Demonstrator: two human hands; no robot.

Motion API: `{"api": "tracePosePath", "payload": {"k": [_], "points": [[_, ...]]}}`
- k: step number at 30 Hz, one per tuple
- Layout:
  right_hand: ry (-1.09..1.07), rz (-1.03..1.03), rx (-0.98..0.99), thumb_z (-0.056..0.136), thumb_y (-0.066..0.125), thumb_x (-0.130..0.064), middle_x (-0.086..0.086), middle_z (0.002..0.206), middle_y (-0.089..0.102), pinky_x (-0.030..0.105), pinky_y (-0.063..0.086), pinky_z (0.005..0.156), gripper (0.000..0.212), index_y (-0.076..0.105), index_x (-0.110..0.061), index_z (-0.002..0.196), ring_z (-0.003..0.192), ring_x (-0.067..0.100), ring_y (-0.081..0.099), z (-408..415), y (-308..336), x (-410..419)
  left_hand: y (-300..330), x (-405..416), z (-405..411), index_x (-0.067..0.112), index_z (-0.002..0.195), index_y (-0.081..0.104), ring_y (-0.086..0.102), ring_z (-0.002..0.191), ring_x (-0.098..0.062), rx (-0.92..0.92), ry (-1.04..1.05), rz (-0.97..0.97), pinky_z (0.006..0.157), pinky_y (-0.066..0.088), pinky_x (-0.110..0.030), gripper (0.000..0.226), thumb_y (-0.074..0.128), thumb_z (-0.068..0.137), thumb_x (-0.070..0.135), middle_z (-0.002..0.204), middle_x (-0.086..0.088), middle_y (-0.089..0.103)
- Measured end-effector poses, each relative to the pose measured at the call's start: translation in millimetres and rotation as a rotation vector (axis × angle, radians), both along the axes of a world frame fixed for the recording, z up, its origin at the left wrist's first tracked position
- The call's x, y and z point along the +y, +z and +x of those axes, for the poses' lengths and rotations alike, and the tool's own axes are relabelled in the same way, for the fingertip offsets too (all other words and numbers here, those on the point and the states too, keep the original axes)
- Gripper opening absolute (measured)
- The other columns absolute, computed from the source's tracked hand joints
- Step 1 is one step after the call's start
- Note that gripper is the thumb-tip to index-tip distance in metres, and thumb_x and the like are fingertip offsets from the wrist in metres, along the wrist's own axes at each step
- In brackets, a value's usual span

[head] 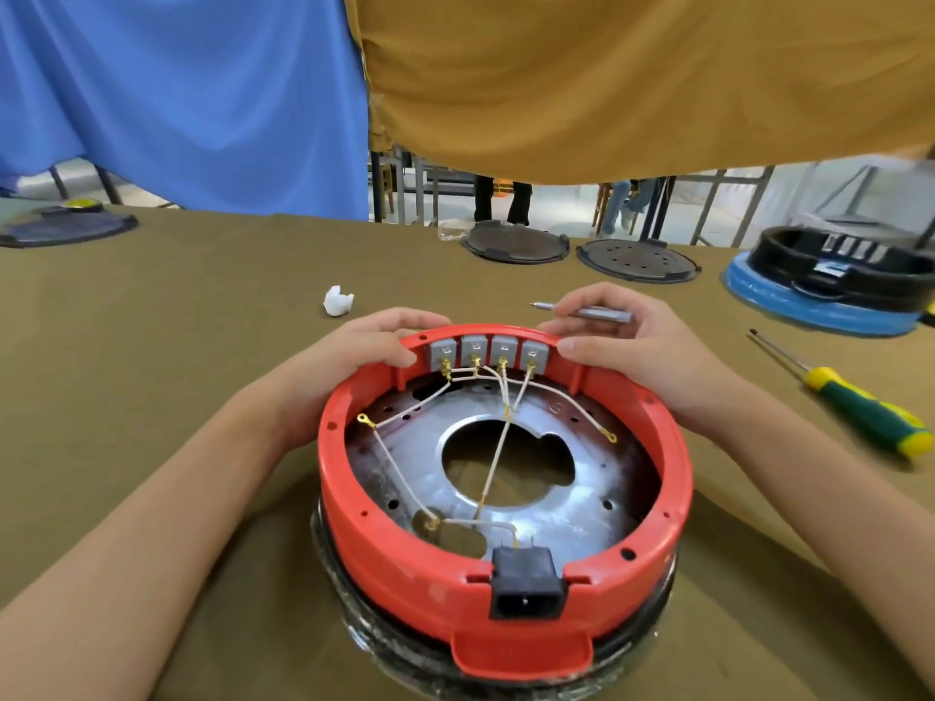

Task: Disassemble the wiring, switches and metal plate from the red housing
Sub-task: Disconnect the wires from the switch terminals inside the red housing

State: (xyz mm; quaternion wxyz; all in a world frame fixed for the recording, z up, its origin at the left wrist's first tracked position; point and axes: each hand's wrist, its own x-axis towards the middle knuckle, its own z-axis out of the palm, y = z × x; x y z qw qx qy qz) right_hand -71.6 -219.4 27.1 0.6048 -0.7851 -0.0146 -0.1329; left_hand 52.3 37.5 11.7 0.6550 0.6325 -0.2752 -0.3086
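One red housing [506, 574] (four switches [489, 352])

One red housing [506, 574] sits on one olive-covered table [152, 346]. Inside it are four grey switches [488, 352] in a row, one metal plate [556, 518] with one large central opening, and one black power socket [526, 581]. Two hands are at its far rim, the left hand [354, 356] and the right hand [642, 356]. Two screwdrivers are out: one slim grey screwdriver [587, 311] and one green-and-yellow screwdriver [855, 402]. Two dark round lids [516, 242] lie far off, plus one blue-and-black housing [830, 285] and one white scrap [337, 301].
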Motion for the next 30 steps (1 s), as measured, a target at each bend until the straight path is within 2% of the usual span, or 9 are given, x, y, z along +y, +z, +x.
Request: {"api": "tracePosePath", "payload": {"k": [4, 7, 12, 15, 19, 22, 24, 26, 30], "points": [[0.010, -0.006, 0.007, 0.089, 0.068, 0.004, 0.008, 0.106, 0.076, 0.032, 0.061, 0.081, 0.027, 0.062, -0.003, 0.114, 0.098, 0.026, 0.073, 1, -1, 1, 0, 5, 4, 0.009, 0.123, 0.061, 0.071, 0.090, -0.026, -0.037, -0.008, 0.023, 0.074, 0.061, -0.034, 0.054, 0.054, 0.070, 0.007, 0.121, -0.018, 0.068], [0.019, -0.015, 0.011, 0.088, 0.068, 0.004, 0.008, 0.105, 0.076, 0.032, 0.061, 0.080, 0.027, 0.062, -0.003, 0.113, 0.098, 0.025, 0.073, 2, -1, 0, 0, 6, 7, 0.011, 0.117, 0.065, 0.071, 0.087, -0.024, -0.067, -0.007, 0.044, 0.067, 0.059, -0.031, 0.049, 0.054, 0.070, 0.007, 0.117, -0.015, 0.070], [0.028, -0.012, 0.015, 0.088, 0.069, 0.003, 0.008, 0.106, 0.076, 0.035, 0.061, 0.081, 0.026, 0.063, -0.006, 0.112, 0.098, 0.025, 0.073, 3, -1, -1, 1, 6, 8, 0.016, 0.111, 0.069, 0.071, 0.089, -0.025, -0.075, -0.013, 0.064, 0.067, 0.059, -0.031, 0.043, 0.056, 0.071, 0.008, 0.116, -0.013, 0.070], [0.031, -0.011, 0.003, 0.089, 0.068, 0.000, 0.007, 0.106, 0.076, 0.033, 0.061, 0.080, 0.024, 0.065, -0.008, 0.111, 0.097, 0.024, 0.074, 2, -2, -2, 2, 7, 6, 0.014, 0.117, 0.066, 0.071, 0.091, -0.025, -0.079, -0.011, 0.072, 0.072, 0.060, -0.033, 0.045, 0.056, 0.073, 0.009, 0.118, -0.012, 0.070], [-0.007, -0.165, -0.069, 0.097, 0.061, -0.008, 0.001, 0.103, 0.077, 0.018, 0.054, 0.080, 0.019, 0.070, -0.011, 0.113, 0.096, 0.013, 0.073, 2, 0, 2, 3, 10, 1, 0.015, 0.121, 0.064, 0.068, 0.102, -0.030, -0.111, -0.005, 0.096, 0.090, 0.056, -0.042, 0.045, 0.058, 0.077, 0.011, 0.122, -0.011, 0.069], [-0.028, -0.255, -0.114, 0.103, 0.052, -0.011, 0.001, 0.103, 0.076, 0.023, 0.055, 0.084, 0.025, 0.068, -0.017, 0.122, 0.095, 0.015, 0.072, 2, 2, 3, 5, 11, -1, 0.016, 0.123, 0.064, 0.066, 0.105, -0.033, -0.131, 0.014, 0.121, 0.096, 0.051, -0.049, 0.045, 0.061, 0.078, 0.014, 0.125, -0.013, 0.067], [-0.045, -0.310, -0.142, 0.104, 0.049, -0.013, 0.002, 0.104, 0.075, 0.030, 0.055, 0.085, 0.027, 0.061, -0.019, 0.128, 0.095, 0.019, 0.071, 0, 3, 4, 8, 11, -2, 0.020, 0.119, 0.067, 0.067, 0.106, -0.032, -0.196, 0.029, 0.149, 0.095, 0.053, -0.046, 0.041, 0.063, 0.079, 0.017, 0.123, -0.009, 0.068], [-0.068, -0.332, -0.168, 0.103, 0.051, -0.014, 0.001, 0.101, 0.075, 0.036, 0.057, 0.085, 0.021, 0.059, -0.017, 0.123, 0.092, 0.020, 0.070, -1, 5, 5, 12, 11, -5, 0.022, 0.117, 0.067, 0.068, 0.109, -0.026, -0.327, 0.072, 0.179, 0.097, 0.053, -0.042, 0.036, 0.070, 0.081, 0.020, 0.121, -0.004, 0.069], [-0.134, -0.186, -0.276, 0.099, 0.059, -0.010, 0.004, 0.091, 0.078, 0.038, 0.060, 0.079, 0.012, 0.064, -0.006, 0.109, 0.086, 0.023, 0.073, -6, 17, 4, 30, 7, -14, 0.026, 0.105, 0.066, 0.066, 0.104, -0.002, -0.661, 0.213, 0.255, 0.099, 0.049, -0.037, 0.018, 0.071, 0.088, 0.023, 0.113, 0.006, 0.070]]}}
